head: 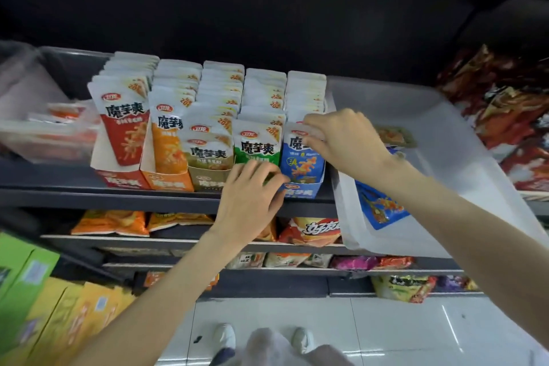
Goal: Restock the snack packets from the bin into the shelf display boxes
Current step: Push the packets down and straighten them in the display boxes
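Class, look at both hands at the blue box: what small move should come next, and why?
Probably the right hand should push the blue packet it pinches down until it seats in the blue box, while the left hand steadies the box front. More blue packets wait in the bin.

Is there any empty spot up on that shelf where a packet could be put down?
Yes: the white bin is mostly bare beyond its blue packet. The display boxes stand packed side by side, and both the left hand and right hand crowd the blue box.
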